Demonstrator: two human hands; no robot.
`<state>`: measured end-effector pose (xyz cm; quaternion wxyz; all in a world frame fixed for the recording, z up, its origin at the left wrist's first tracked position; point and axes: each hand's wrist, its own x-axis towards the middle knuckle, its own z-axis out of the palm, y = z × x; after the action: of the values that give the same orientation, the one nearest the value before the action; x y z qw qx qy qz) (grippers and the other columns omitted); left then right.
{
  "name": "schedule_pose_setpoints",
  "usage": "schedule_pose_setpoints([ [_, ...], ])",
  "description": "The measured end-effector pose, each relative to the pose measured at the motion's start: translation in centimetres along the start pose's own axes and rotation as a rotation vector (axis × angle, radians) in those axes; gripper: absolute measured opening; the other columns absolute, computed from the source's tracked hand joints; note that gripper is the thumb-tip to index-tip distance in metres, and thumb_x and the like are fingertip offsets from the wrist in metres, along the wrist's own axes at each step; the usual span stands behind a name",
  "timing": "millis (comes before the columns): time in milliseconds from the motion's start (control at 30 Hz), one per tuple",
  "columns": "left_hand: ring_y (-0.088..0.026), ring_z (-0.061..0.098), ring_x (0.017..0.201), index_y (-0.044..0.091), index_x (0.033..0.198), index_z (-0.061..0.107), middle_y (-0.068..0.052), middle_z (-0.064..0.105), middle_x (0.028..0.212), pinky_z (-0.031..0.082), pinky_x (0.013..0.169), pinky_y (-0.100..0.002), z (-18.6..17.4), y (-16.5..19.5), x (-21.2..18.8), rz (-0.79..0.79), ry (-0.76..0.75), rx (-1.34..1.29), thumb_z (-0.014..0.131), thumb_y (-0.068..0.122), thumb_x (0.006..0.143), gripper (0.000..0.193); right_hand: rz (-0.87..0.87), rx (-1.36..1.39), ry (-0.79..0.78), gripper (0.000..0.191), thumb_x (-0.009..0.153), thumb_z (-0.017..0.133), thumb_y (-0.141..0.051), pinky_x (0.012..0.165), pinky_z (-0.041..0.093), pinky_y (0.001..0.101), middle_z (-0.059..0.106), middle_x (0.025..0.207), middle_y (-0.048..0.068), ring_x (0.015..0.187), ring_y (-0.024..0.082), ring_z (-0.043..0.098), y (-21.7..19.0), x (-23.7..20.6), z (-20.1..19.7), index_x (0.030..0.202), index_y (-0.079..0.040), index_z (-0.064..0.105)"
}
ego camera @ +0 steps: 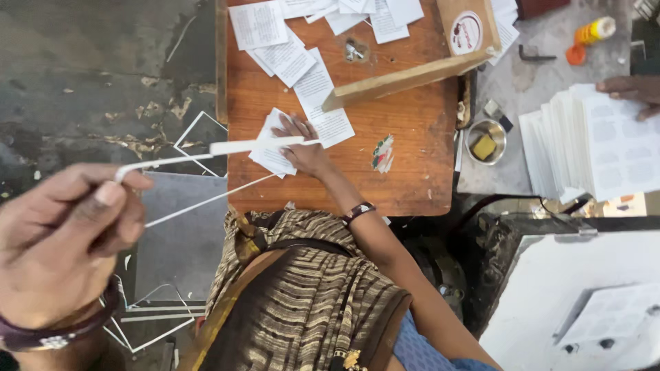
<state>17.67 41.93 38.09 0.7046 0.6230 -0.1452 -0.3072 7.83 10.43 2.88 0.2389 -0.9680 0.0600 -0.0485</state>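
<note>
Left hand (58,240): fingers (113,196) pinched shut on the end of 1 long white strip (206,154), which runs rightward from them to the slips (271,154).

Right hand (302,151): fingers spread flat, pressing those slips onto the worktop (405,137).

Step judged: strip being drawn away from the pinned slips.

Next move calls for steady downward pressure at the right and a level pull at the left.

Far right, well apart: another person's hand (632,89) on stacked sheets (598,144).

Dark beaded bangle (41,336) on the bare left wrist
</note>
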Motion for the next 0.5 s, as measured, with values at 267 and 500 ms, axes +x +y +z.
schedule_pose_setpoints([
  [267, -0.012, 0.046, 0.073, -0.005, 0.121, 0.066, -0.007, 0.06, 0.088, 0.034, 0.068, -0.027, -3.5, -0.4, 5.6, 0.102, 0.044, -0.082, 0.058, 0.006, 0.103, 0.023, -0.037, 0.656, 0.357, 0.027, 0.098, 0.058, 0.003, 0.1, 0.055, 0.0391, 0.072, 0.12, 0.014, 0.116, 0.032, 0.069, -5.0, -3.4, -4.4, 0.12, -0.004, 0.071],
  [500, -0.02, 0.05, 0.091, -0.002, 0.124, 0.068, -0.009, 0.063, 0.103, 0.037, 0.082, -0.035, -7.4, -0.5, 12.7, 0.219, 0.049, -0.025, 0.062, 0.004, 0.099, 0.026, 0.452, 1.044, 0.84, 0.021, 0.099, 0.059, 0.004, 0.084, 0.052, 0.0275, 0.069, 0.108, 0.006, 0.095, 0.016, 0.061, -2.3, -3.5, -6.7, 0.116, 0.0, 0.07],
])
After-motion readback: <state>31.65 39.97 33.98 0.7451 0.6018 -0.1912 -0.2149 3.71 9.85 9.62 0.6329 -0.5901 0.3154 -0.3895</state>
